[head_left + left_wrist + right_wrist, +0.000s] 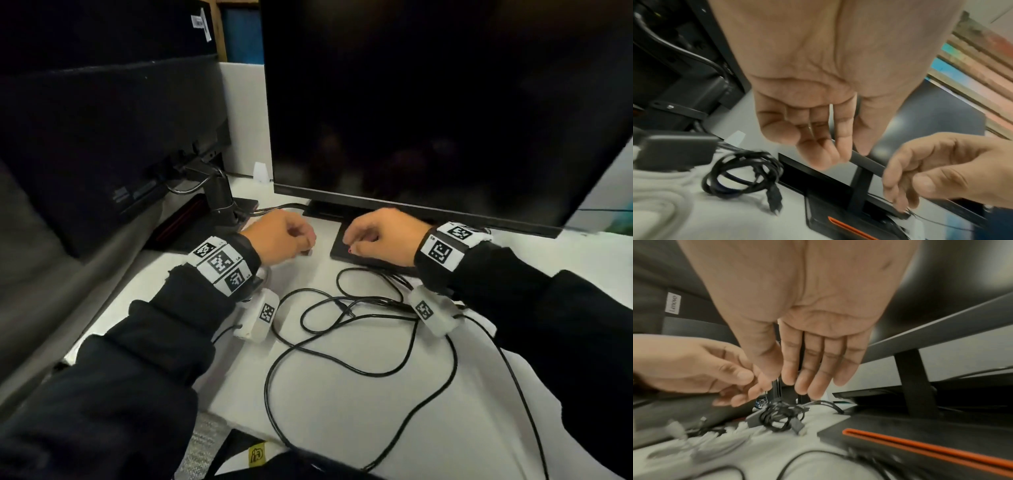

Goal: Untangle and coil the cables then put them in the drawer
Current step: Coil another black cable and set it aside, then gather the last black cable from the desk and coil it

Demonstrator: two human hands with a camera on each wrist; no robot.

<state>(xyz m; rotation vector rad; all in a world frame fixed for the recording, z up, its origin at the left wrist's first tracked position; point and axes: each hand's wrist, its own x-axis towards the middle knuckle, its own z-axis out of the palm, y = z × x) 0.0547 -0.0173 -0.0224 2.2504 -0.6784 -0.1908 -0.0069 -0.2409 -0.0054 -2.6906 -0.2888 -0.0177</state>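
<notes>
Fingers [758, 386] of the left hand [281, 236], just left of the flat black monitor-stand base [338, 249], curl thumb to forefinger; whether they pinch anything I cannot tell. In front of the base the thin black cable [266, 387] sprawls in crossing loops, and the right hand [380, 236] hangs relaxed over the base. Best to draw one free end out slowly, so no crossing tightens.

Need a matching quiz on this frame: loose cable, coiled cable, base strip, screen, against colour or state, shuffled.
1 loose cable
2 coiled cable
3 base strip
4 screen

a orange
b dark
c bundled
d sprawled in loops

Pairs: 1-d, 2-c, 3-a, 4-b
</notes>
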